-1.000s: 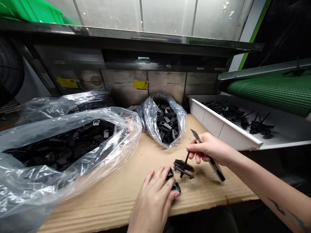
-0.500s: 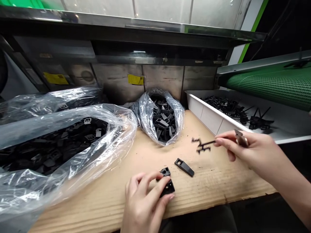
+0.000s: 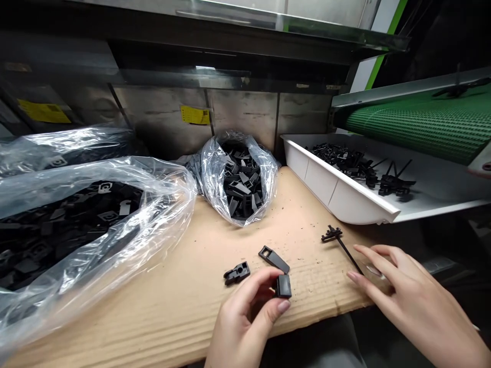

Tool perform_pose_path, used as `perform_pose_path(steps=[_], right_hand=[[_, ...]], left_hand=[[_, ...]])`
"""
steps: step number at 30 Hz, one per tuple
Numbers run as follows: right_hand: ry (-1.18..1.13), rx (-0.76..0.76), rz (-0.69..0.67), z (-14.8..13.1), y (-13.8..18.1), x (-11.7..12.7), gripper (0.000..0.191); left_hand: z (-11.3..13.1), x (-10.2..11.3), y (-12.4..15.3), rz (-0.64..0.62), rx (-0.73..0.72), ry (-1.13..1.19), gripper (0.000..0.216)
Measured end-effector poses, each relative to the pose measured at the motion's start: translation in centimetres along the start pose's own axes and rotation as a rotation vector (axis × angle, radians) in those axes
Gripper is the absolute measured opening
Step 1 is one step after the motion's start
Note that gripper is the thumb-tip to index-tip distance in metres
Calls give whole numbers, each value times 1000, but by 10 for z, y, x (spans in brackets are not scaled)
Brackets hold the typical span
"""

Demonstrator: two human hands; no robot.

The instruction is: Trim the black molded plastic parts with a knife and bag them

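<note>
My left hand (image 3: 249, 319) pinches a small black block (image 3: 284, 286) between thumb and index finger, just above the front of the table. Just behind it lies a flat tapered black clip (image 3: 273, 259) with a square hole at one end. To the left of that rests a small black plastic piece (image 3: 237, 273) with a round hole. My right hand (image 3: 399, 286) is open, fingers apart, beside a thin black rod with a branched head (image 3: 332, 233). The rod's near end meets or nearly touches my thumb tip. Something greyish shows between the fingers, too small to name.
A clear bag (image 3: 205, 179) of black clips stands at the back. A larger bag (image 3: 169, 191) of black parts spreads on the left. On the right, a white tray (image 3: 341, 197) holds black branched pieces below a green conveyor belt (image 3: 414, 125).
The branched rod has come down to the table, and my right hand's fingers have spread. My left hand has moved right with the block, leaving the holed piece on the table. The view has shifted.
</note>
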State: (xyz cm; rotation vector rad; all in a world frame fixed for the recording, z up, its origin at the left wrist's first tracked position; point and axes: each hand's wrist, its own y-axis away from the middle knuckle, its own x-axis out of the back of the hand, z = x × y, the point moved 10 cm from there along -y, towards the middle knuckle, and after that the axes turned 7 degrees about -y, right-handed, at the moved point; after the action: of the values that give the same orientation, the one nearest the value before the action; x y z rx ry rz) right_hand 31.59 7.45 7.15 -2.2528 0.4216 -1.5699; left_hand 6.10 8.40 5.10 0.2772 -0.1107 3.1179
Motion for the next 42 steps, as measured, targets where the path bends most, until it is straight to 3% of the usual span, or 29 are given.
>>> perform_pose_path(steps=[3, 6, 12, 18, 23, 26, 32, 42], right_hand=[[33, 251, 2, -39, 16, 3, 62], [-118, 475, -11, -87, 26, 7, 49], [-462, 457, -74, -127, 19, 0, 24], [-494, 436, -115, -127, 22, -11, 21], [-401, 379, -70, -109, 15, -12, 20], [-481, 333, -98, -102, 12, -11, 21], [-726, 244, -130, -108, 8, -9, 19], [-734, 260, -261, -126, 15, -27, 26]], left_hand=[[5, -3, -2, -30, -68, -65, 23], [18, -6, 0, -73, -200, -178, 22], [29, -6, 5, -104, -336, -209, 27], [29, -8, 4, -128, -351, -199, 28], [28, -9, 3, -173, -325, -169, 27], [28, -6, 5, -163, -332, -190, 31], [25, -6, 6, -153, -346, -234, 40], [23, -4, 6, -112, -330, -252, 35]])
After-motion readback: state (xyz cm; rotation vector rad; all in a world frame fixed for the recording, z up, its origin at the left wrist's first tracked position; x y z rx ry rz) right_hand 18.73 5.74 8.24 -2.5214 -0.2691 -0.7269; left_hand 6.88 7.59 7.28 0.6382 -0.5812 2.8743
